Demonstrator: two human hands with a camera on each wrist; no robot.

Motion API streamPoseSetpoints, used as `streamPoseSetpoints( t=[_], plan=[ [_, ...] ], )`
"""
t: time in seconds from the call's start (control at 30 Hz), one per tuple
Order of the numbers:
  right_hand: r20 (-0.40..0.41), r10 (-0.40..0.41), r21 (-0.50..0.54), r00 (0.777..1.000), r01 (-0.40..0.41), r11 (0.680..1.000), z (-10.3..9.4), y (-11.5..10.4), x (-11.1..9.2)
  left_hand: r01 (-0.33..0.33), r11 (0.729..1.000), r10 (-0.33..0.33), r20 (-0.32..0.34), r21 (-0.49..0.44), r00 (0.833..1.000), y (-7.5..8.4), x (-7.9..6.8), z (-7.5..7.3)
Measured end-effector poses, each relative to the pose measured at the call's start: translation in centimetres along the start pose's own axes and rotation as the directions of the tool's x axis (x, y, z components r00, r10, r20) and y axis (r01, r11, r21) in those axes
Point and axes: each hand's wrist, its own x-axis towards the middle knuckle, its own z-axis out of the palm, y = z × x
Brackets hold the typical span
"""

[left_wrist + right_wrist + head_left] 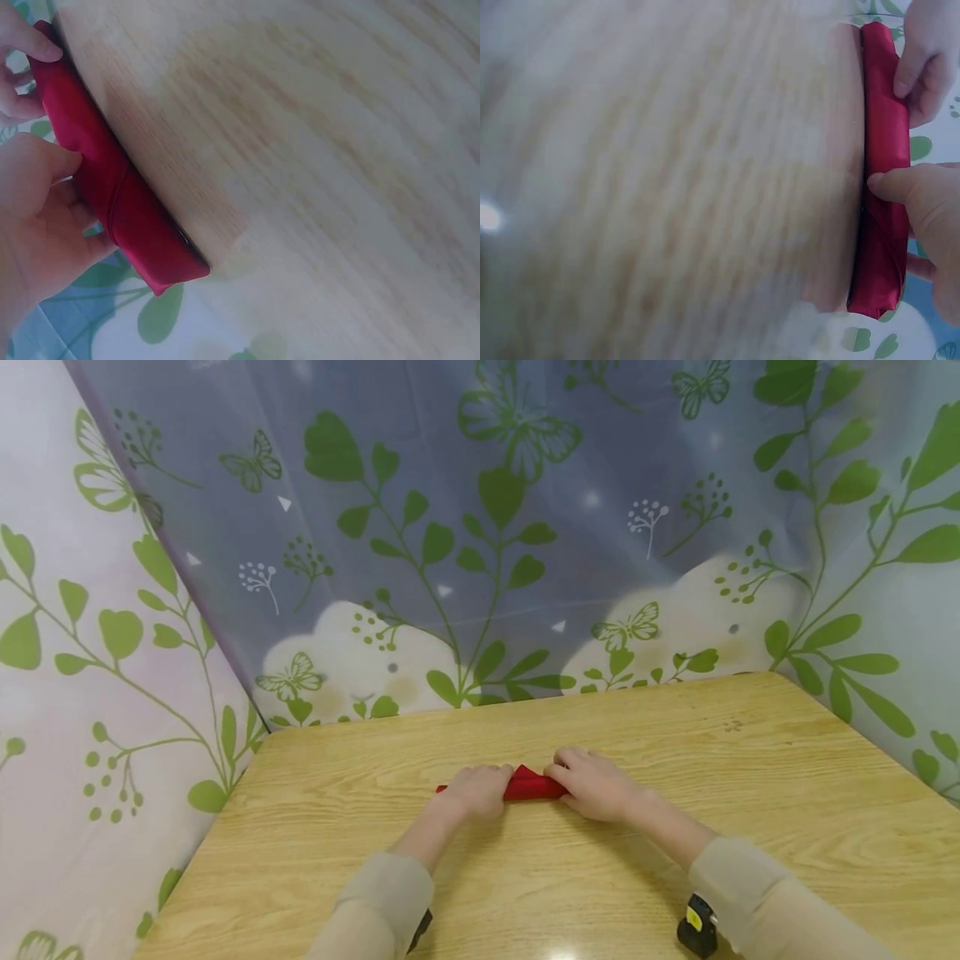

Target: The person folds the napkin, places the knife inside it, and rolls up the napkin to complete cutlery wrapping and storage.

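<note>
A long red roll of shiny folded fabric point(531, 787) lies on the wooden table between both hands. My left hand point(477, 790) grips it toward its left end, which pokes out past the fingers. The right hand point(596, 785) holds the other end. In the left wrist view, the left thumb presses the near side of the red fabric roll point(97, 139) while fingers go behind it. A diagonal fold crosses its surface. The right wrist view shows the right thumb on the front of the fabric roll point(885, 142), with fingertips partly hidden behind.
The wood-grain table point(360, 877) spreads around the hands. Behind it hangs a printed curtain point(420, 527) with leaves and butterflies, meeting the table's back edge; similar cloth point(97, 693) borders the left side. A black-and-yellow device point(697, 925) sits by the right sleeve.
</note>
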Motion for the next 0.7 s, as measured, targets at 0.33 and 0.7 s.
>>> streamPoseSetpoints(
  t=[0.33,0.7],
  plan=[
    [0.000,0.056,-0.061,0.998,-0.056,0.997,0.44,-0.28,0.42,0.051,0.997,-0.049,-0.033,0.058,0.998,0.02,0.16,0.64],
    [0.000,0.087,-0.069,0.996,-0.087,0.994,0.58,-0.16,0.62,0.006,0.946,0.073,-0.231,0.324,0.970,0.26,-0.64,0.64]
  ],
)
